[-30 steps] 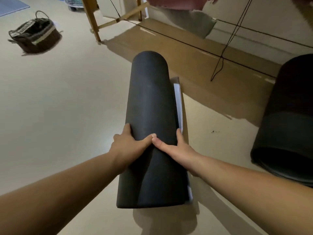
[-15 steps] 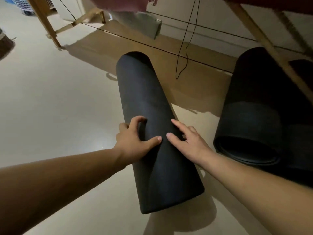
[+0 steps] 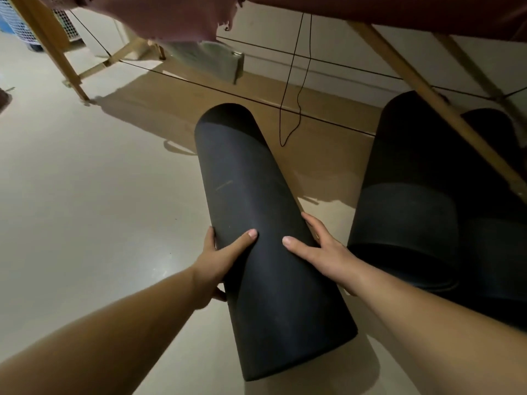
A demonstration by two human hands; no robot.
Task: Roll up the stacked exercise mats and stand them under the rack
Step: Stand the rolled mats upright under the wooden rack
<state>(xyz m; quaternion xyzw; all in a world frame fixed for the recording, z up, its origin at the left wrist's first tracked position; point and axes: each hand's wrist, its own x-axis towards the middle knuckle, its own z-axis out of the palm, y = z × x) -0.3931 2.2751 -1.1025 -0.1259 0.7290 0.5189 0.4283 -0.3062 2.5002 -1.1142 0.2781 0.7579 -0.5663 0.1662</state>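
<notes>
Both hands clasp the rolled black foam exercise mat (image 3: 256, 223), tilted above the pale floor (image 3: 85, 209).

The left hand (image 3: 219, 263) and right hand (image 3: 322, 252) wrap its flanks, thumbs on top; it looks light, springy, prone to unrolling, so a mid-length squeeze suits. Right of it stand two dark rolled mats (image 3: 405, 195); beyond, the wooden-legged rack (image 3: 422, 81).
</notes>
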